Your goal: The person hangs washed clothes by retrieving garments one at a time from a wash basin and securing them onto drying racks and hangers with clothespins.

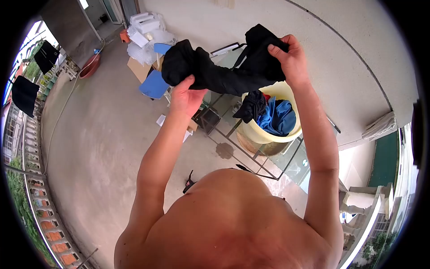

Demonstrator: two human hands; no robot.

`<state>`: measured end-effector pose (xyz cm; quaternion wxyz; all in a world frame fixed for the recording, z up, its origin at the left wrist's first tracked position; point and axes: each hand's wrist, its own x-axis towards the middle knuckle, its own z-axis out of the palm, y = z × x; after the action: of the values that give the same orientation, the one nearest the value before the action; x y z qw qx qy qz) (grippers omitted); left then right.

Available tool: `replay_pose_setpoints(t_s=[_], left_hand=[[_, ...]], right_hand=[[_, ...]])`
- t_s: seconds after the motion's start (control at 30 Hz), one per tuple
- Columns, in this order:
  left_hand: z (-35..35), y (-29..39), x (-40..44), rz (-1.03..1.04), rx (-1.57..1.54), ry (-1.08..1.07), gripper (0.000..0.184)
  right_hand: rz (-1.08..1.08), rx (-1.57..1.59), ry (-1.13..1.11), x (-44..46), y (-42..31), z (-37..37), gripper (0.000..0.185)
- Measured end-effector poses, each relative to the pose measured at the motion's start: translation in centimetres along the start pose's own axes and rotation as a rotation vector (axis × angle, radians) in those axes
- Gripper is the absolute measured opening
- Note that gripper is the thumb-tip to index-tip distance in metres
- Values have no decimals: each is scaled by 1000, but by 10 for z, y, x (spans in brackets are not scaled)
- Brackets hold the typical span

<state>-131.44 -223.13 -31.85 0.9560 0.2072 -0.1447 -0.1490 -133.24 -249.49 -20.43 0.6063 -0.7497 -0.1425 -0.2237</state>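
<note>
A black garment [224, 77] is stretched between my two hands, bunched at its left part, with a thin strap near its right part. My left hand [187, 96] grips its lower left edge, thumb on the cloth. Higher up, my right hand [291, 56] is closed on the right end. Beneath the garment a pale yellow tub [292, 92] holds blue cloth [277, 117], a bit of red cloth and a black cloth [253, 106] hanging over its left rim. The tub rests on a glass-topped metal frame [262, 165].
A blue chair [154, 85] and white wrapped packages [145, 33] stand at the back left, by the wall. Farther left are a reddish basin [89, 66], a hose, a railing [49, 219] and hanging dark clothes [25, 95]. A folded cloth [380, 126] is at the right wall.
</note>
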Motion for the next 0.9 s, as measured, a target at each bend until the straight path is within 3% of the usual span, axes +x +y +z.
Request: replay_pose_setpoints(t_s=[0.03,0.13,0.2,0.27,0.37,0.4,0.47,0.5,0.57,0.63,0.7,0.73,0.8,0.87,0.9], left_hand=[[5,19,-12,99,17,-73,48],[-3,73,-48,354,364,-306,53],[-7,110,-78,116,245,-116,46],[-4,133,-113,262,518,-372,26],[-14,182,-149,201,999,-431,27],[-13,196,-159,210,1007,-412,27],[-9,222,-178,118,1585,-272,30],[-13,230,-187,126,1590,-250,30],[-22,241,-205,43,2118,-153,36],[-52,243,-225,0,2186,-153,40],[-65,254,-239,-264,1828,-119,36],[-71,261,-242,-258,1828,-101,36],[-75,286,-231,-142,1511,256,36],[-62,311,-206,289,1147,327,45],[-50,322,-190,400,1242,380,51]], right_hand=[[155,185,138,5,8,12,19],[268,435,266,19,18,64,21],[369,595,331,26,19,103,20],[413,654,296,36,16,141,20],[474,744,205,53,17,194,19],[472,767,173,57,16,212,18],[470,795,122,66,11,247,17],[458,820,108,71,6,263,17],[449,849,74,75,-5,294,18],[379,895,4,76,-21,325,18],[351,914,-82,77,-31,348,18],[329,921,-151,77,-33,358,18],[305,924,-238,77,-36,377,17],[289,930,-347,72,-42,396,17],[269,914,-404,67,-47,403,17]])
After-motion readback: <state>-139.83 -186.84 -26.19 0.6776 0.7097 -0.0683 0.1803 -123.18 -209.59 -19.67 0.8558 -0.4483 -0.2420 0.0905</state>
